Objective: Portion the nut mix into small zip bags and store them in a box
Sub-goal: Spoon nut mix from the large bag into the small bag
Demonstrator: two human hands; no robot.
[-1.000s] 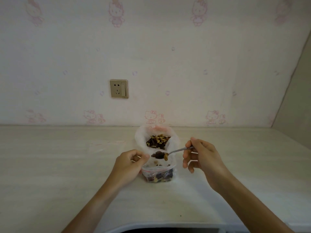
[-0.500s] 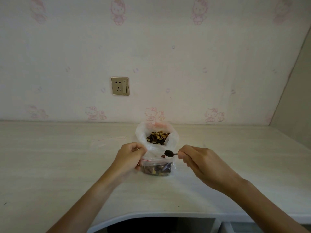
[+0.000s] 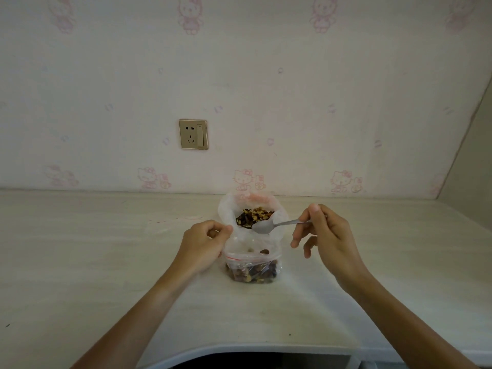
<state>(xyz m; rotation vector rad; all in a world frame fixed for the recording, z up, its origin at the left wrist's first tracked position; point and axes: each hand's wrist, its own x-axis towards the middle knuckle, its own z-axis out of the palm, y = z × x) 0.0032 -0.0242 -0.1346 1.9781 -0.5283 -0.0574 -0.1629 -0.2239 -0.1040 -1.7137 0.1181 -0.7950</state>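
Note:
A small clear zip bag point(image 3: 251, 267) with a red seal line stands on the table, its bottom filled with dark and tan nuts. My left hand point(image 3: 203, 242) pinches its upper left edge and holds the mouth open. Behind it stands a bigger clear plastic bag point(image 3: 229, 209), open at the top, with the nut mix point(image 3: 254, 215) showing inside. My right hand point(image 3: 323, 235) grips the handle of a metal spoon point(image 3: 263, 226). The spoon's bowl looks empty and hovers at the front rim of the big bag, above the small one.
The pale wood-grain table point(image 3: 106, 262) runs to a wall with pink cartoon-cat wallpaper. A gold socket plate point(image 3: 193, 134) is on the wall, up and left of the bags. The table's curved front edge point(image 3: 239, 352) lies near me. No box is in view.
The spoon, loaded with nuts a second ago, dipped to the small bag's mouth and now sits empty, lifted back to the big bag's rim. My left hand stays on the small bag.

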